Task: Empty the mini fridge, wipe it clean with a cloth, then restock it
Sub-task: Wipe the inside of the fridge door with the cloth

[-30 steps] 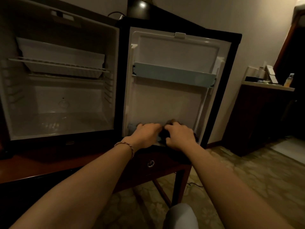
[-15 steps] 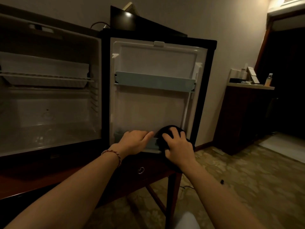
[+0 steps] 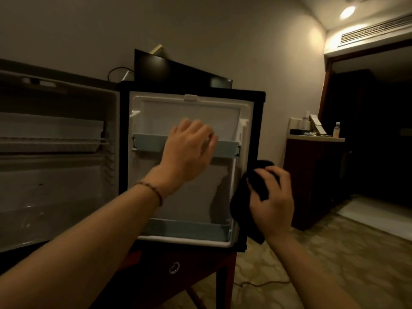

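The mini fridge is standing open across the left and centre of the frame, on a dark reddish wooden desk. Its cavity is lined in smooth pale plastic, with a wire shelf carrying a white tray at upper left. The fridge door is swinging out toward the camera at centre, a moulded white liner inside a black frame, with a pale blue upper door rail and a pale blue lower door rail; both rails are showing no contents.

The left hand is reaching across the upper rail with fingers extended and loosely spread, its grip open; whether it is touching the liner cannot be told. A beaded bracelet is circling that wrist. The right hand is hovering right of the door edge, its grip curling closed around a soft, dark, bunched cloth that is hanging below the palm.

The desk drawer is bearing a metal ring pull. The floor is showing patterned beige carpet. At right, a dark cabinet is carrying small items under a plain wall with a ceiling vent.
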